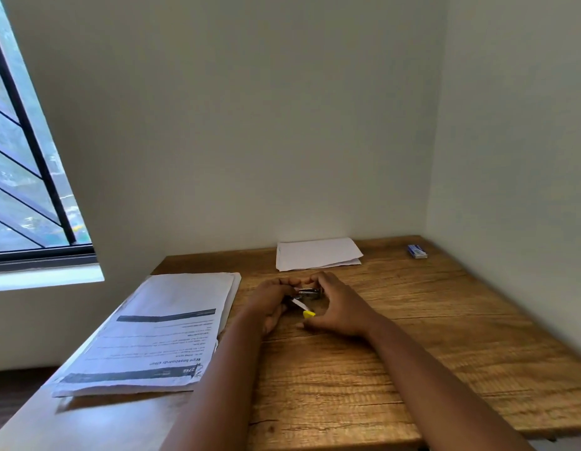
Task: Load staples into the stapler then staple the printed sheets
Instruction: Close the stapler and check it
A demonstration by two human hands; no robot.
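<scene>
At a wooden desk [396,369] pushed into a corner, a person is working a small stapler [307,293] between both hands, just short of the desk's middle and toward its far edge. The left hand [272,301] is curling around the stapler's left end, gripping it; the right hand [334,307] is cupping it from the right, fingers bent over the metal body, thumb lying near a yellow-tipped pusher [306,311] that is sticking out toward the near edge. Whether the right fingers are actually pinching the stapler cannot be told. The stapler's long axis is running roughly left to right, so the open channel appears to be facing the right hand, the likelier one to feed staples in. The blue staple box [417,251] is sitting well apart at the far right corner, nearer the right arm, with bare wood between. Printed sheets [146,336] are lying along the left edge, overhanging it; a smaller paper stack [318,253] is resting at the far edge.
</scene>
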